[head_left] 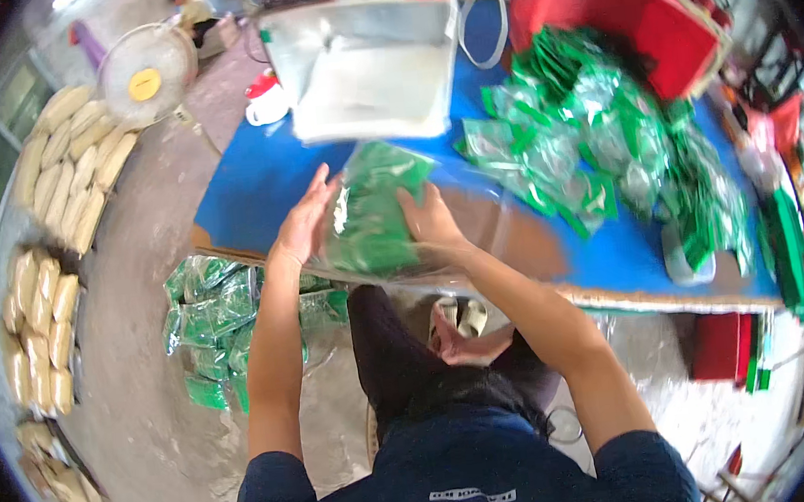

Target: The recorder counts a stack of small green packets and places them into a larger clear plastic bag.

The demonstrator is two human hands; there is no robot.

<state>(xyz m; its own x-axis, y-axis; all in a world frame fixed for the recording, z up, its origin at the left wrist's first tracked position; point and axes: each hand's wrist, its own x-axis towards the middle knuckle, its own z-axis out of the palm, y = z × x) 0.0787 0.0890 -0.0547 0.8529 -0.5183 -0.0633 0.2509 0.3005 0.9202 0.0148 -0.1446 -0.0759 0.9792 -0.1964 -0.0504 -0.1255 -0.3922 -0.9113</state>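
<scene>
A clear plastic bag packed with green packets [375, 213] is at the near edge of the blue table, slightly smeared by motion. My left hand [304, 225] lies along the bag's left side, its fingers stretched out. On the other side, my right hand [432, 220] grips the bag, its fingers bent over the right part. Loose clear plastic spreads from the bag under my right wrist. To the right, a large heap of green-and-clear packets [592, 129] covers much of the table [257, 182].
A whitish metal tray [369, 91] stands at the table's back, beside a red-and-white container [266, 100]. A red crate [611, 13] tips toward the heap. Filled green bags [212, 315] lie on the floor at left. Beyond are a fan [146, 77] and stacked tan bags [70, 170].
</scene>
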